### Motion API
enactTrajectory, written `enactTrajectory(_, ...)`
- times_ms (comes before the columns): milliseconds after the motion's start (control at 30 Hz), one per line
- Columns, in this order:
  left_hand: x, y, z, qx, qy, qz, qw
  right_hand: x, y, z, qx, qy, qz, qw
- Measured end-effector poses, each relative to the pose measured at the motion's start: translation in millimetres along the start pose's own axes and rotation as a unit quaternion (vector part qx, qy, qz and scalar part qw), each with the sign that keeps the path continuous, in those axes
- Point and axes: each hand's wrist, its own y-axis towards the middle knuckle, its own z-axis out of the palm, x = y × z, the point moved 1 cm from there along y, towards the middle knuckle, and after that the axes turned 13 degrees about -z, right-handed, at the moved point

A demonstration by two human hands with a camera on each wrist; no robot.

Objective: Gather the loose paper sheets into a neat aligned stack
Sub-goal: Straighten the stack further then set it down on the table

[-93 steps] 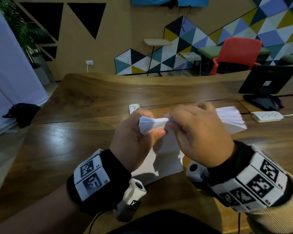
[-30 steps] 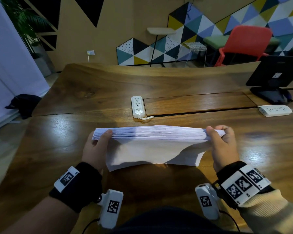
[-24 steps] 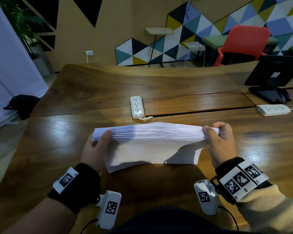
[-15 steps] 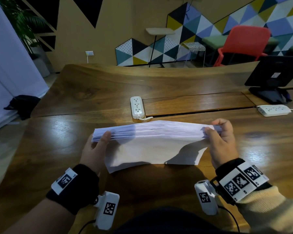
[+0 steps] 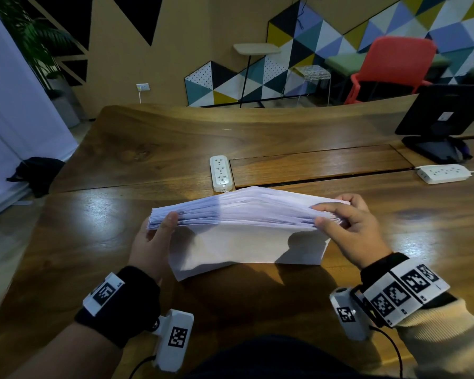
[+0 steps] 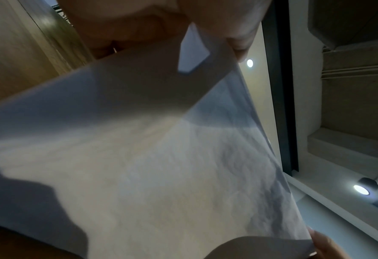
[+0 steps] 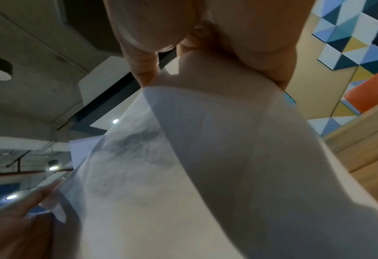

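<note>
one paper stack (image 5: 238, 212), two hands gripping

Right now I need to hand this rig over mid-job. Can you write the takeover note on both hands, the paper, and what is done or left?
Left hand: grips the left end of the paper stack, thumb on top.
Right hand: pinches the right end.
Stack: stands on its long edge on the wooden table, near the white power strip; its top bows up in the middle.
Done: the sheets are gathered into one bundle.
Left: the top edges are still fanned and uneven; probably tap them square, then lay the stack flat.
</note>
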Motion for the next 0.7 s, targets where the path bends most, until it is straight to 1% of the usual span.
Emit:
enactTrajectory(67, 0, -1, 0, -0.006, -0.002, 0.0, 1.0, 0, 3, -5, 0.034, -0.033, -0.021, 0.999)
enactTrajectory(133, 0, 0, 1, -0.009, 0.003, 0.007, 1.0, -2, 6, -10, 0.052, -0.056, -0.033, 0.997)
enactTrajectory(167, 0, 0, 1, -0.013, 0.007, 0.009, 1.0, -2, 7, -12, 0.048, -0.065, -0.038, 0.996)
enactTrajectory(267, 0, 1, 0, -0.011, 0.015, 0.023, 1.0, -1, 8, -16, 0.028, -0.064, -0.014, 0.997)
enactTrajectory(300, 0, 1, 1, -0.011, 0.016, 0.024, 1.0, -4, 7, -18, 0.025, -0.057, -0.005, 0.998)
enactTrajectory(333, 1, 2, 0, -0.013, 0.019, 0.025, 0.999, 0, 6, -18, 0.023, -0.027, 0.01, 0.999)
enactTrajectory(400, -1, 1, -1, -0.004, 0.028, 0.028, 0.999, 3, 5, -20, 0.064, 0.035, 0.019, 0.997)
enactTrajectory(467, -2, 1, -4, 0.036, 0.049, 0.041, 0.997, -3, 4, -22, 0.085, 0.033, 0.039, 0.995)
enactTrajectory(533, 2, 6, -7, 0.061, 0.095, 0.049, 0.992, -9, 6, -23, 0.044, 0.005, 0.066, 0.997)
enactTrajectory(567, 7, 11, -9, 0.059, 0.118, 0.045, 0.99, -10, 6, -23, 0.007, 0.018, 0.079, 0.997)
enactTrajectory(600, 11, 14, -9, 0.049, 0.133, 0.039, 0.989, -10, 6, -22, -0.031, 0.062, 0.109, 0.992)
enactTrajectory(633, 15, 18, -8, 0.03, 0.145, 0.039, 0.988, -15, 6, -20, -0.07, 0.132, 0.132, 0.98)
enactTrajectory(700, 17, 17, -4, 0.001, 0.155, 0.051, 0.987, -22, 5, -15, -0.123, 0.252, 0.166, 0.945)
